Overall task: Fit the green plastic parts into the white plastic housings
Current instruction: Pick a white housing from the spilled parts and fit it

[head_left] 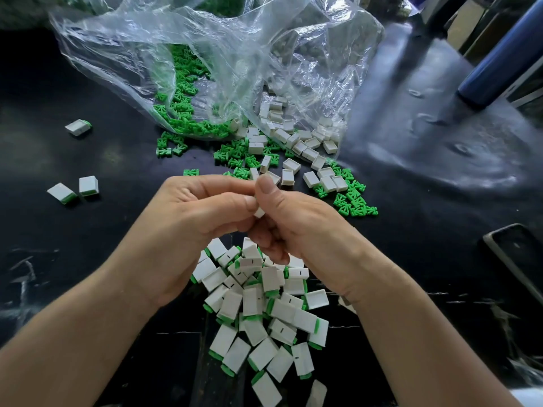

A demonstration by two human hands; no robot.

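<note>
Wide open table (38, 259) on the left, just three stray finished pieces (88, 185). Ahead, crumpled clear bags (205, 54), spilled green parts (235, 154) and white housings (317, 177) block. Finished pile (264, 318) crowds the near edge; a blue cylinder (499, 54) stands far right.

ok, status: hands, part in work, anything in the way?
Both up: left hand and right hand pinch one white housing, no green part seen there. Below them the assembled pile; loose green parts beyond. Nothing blocking.

Loose green parts (351, 201) and white housings (327, 183) lie scattered; fitted housings (283, 311), apparently complete, heap nearer.
</note>
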